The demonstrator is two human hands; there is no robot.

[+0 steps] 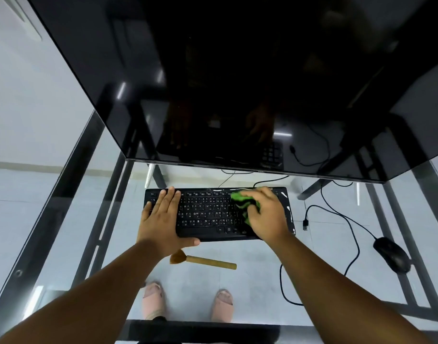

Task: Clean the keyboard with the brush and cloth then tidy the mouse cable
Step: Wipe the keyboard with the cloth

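Note:
A black keyboard point(208, 214) lies on the glass desk point(250, 289) below a dark monitor. My left hand point(160, 219) rests flat on the keyboard's left end, thumb along its front edge. My right hand point(265, 214) presses a crumpled green cloth point(240, 201) onto the keyboard's right half. A wooden-handled brush point(203, 260) lies on the desk just in front of the keyboard, bristles to the left. To the right sits a black mouse point(392, 254), its cable point(337, 214) looping loosely across the desk, with the USB plug point(305, 224) lying free.
The large black monitor point(238, 83) overhangs the back of the desk. Black metal frame bars point(108, 207) show beneath the glass. A person's feet in sandals point(153, 301) are visible through the glass on the tiled floor.

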